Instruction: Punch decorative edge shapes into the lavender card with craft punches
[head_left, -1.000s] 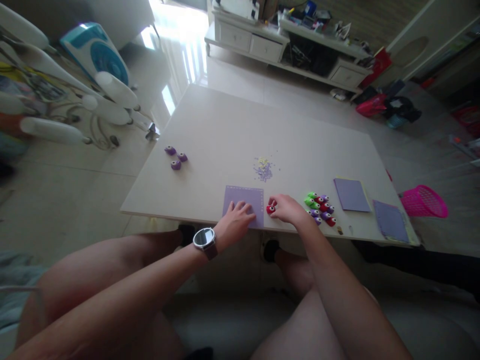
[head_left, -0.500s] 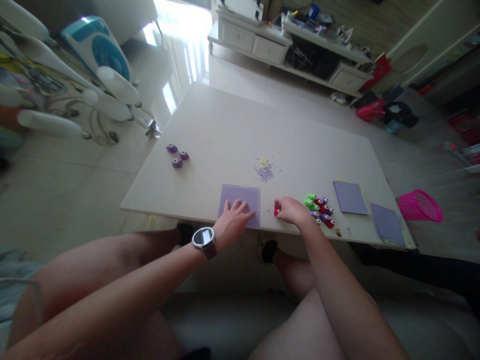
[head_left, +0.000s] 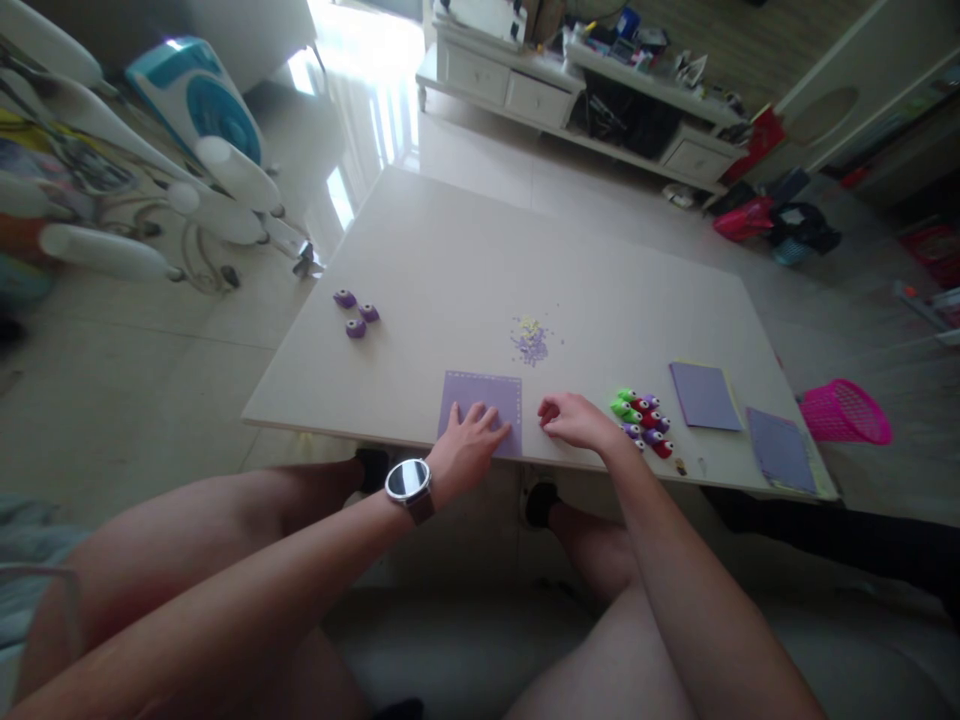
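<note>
A purple paper square (head_left: 463, 390) with small cut-outs along its top and right edges lies at the table's near edge. My left hand (head_left: 474, 438) rests flat on it, fingers spread. To the right of the paper, my right hand (head_left: 570, 418) is over the table with its fingers curled together; what they hold, if anything, is hidden. Several small green, red and purple punches (head_left: 641, 412) stand close together right of that hand. Beyond the paper is a scatter of purple and yellow bits (head_left: 531, 342). Three purple punches (head_left: 355, 327) stand at the left.
The white table (head_left: 450, 260) carries a purple paper stack (head_left: 705, 395) and another stack (head_left: 780, 450) at its right end. A pink basket (head_left: 847, 412) is beyond that end. On the left stands a blue and white appliance (head_left: 199, 95); a white cabinet (head_left: 540, 95) is at the back.
The red item that showed under my right hand is no longer visible, and that hand has shifted slightly left with its fingers curled. My left hand stays on the paper.
</note>
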